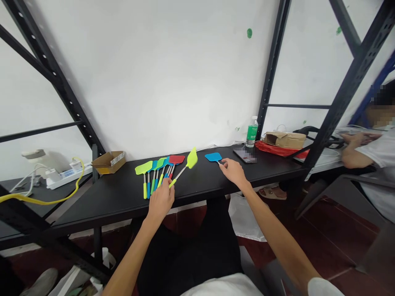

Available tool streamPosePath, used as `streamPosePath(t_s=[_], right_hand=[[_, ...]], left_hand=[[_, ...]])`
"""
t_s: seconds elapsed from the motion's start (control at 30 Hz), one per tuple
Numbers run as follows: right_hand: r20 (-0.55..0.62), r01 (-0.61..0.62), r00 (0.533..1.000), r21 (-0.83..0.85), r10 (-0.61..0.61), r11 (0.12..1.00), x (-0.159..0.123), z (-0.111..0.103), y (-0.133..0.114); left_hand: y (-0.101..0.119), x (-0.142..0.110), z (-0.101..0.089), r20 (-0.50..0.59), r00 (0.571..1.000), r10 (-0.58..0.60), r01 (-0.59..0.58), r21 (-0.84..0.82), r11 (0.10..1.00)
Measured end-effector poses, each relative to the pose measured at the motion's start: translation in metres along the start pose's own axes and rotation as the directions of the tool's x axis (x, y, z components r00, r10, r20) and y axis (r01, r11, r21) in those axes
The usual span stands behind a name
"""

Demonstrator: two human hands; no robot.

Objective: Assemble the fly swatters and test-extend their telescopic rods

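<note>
lime yellow-green colours the fly swatter (192, 158) in the left hand (162, 196), whose fingers are curled nearly closed around the lower end of its handle; the shaft slants away from that hand, forward and to the right, with the head farthest out. just forward and left of the same hand, a row of swatters (143, 167) lies side by side, with yellow-green, blue, green and red heads pointing away and handles toward the person. the hand covers some of those handles, so i cannot tell whether it touches them.

the right hand (233, 172) is partly closed, thumb and fingertips brought together at the shaft of a blue fly swatter (213, 157). its head is just beyond those fingertips, to their left; its handle is hidden, and i cannot tell whether the head rests on the black table (108, 201).

just forward and right of the right hand lies a phone (245, 155). farther beyond it stands a bottle (252, 133) with a green label, and well to the right is a cardboard box (290, 139) on red plastic (271, 149). well to the left of the left hand sits a small open carton (108, 164). far right of both hands, a co-worker (382, 152) is seated.
</note>
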State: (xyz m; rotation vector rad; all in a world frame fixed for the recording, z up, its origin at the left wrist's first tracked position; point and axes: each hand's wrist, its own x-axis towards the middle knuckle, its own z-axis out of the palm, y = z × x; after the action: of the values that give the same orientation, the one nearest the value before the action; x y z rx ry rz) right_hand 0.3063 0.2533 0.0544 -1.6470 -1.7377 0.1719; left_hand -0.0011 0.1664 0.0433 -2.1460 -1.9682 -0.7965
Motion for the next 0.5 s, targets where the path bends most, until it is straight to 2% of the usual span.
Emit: streamPosePath(t_s=[0.07, 0.1, 0.17, 0.2, 0.27, 0.33, 0.43, 0.5], right_hand=[[0.052, 0.027, 0.998, 0.293, -0.044, 0.956, -0.001, 0.000, -0.008], [0.115, 0.006, 0.991, 0.452, -0.065, 0.892, -0.002, 0.001, -0.013], [0.267, -0.106, 0.955, 0.713, -0.129, 0.694, -0.007, 0.004, -0.024], [0.329, -0.175, 0.929, 0.792, -0.167, 0.585, -0.010, 0.006, -0.030], [0.398, -0.283, 0.886, 0.871, -0.237, 0.401, -0.016, 0.009, -0.040], [0.405, -0.333, 0.872, 0.903, -0.275, 0.272, -0.021, 0.012, -0.049], [0.364, -0.340, 0.891, 0.931, -0.272, 0.133, -0.026, 0.017, -0.057], [0.335, -0.327, 0.910, 0.942, -0.246, 0.073, -0.028, 0.020, -0.060]], left_hand=[[0.004, 0.000, -0.006, -0.050, 0.999, 0.019, -0.024, -0.109, 0.994], [0.007, -0.001, -0.010, -0.077, 0.997, 0.024, -0.037, -0.172, 0.984], [0.015, -0.003, -0.017, -0.106, 0.994, 0.039, -0.067, -0.274, 0.959], [0.020, -0.004, -0.021, -0.102, 0.993, 0.059, -0.087, -0.300, 0.950], [0.028, -0.007, -0.025, -0.071, 0.990, 0.125, -0.140, -0.296, 0.945], [0.034, -0.010, -0.028, -0.048, 0.979, 0.199, -0.204, -0.264, 0.943], [0.039, -0.013, -0.029, -0.023, 0.963, 0.268, -0.264, -0.261, 0.928], [0.041, -0.014, -0.029, 0.008, 0.961, 0.276, -0.264, -0.273, 0.925]])
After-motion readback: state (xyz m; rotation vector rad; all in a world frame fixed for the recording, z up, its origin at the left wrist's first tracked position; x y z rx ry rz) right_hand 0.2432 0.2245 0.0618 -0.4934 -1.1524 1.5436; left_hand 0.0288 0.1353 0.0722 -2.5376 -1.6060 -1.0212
